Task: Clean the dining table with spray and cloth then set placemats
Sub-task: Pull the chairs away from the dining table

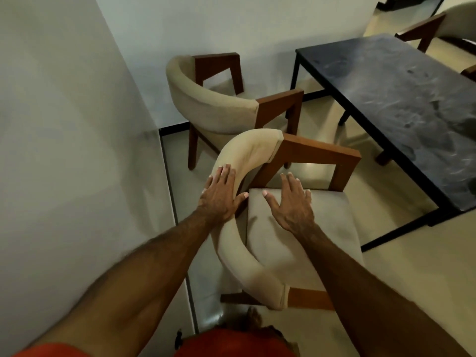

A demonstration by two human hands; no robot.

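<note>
Both hands lie flat, fingers spread: left hand [223, 195] on the near chair [260, 150] backrest, right hand [291, 202] apparently on its seat; dark desk [401, 99] stands beside.

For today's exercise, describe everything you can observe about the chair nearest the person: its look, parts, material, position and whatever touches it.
The nearest chair has a curved beige upholstered backrest, a pale grey padded seat and brown wooden arm frames. It stands upright on the floor, clear of the dark dining table to its right and in front of a matching chair. The left hand rests flat on the backrest; the right hand lies flat on the seat.
</note>
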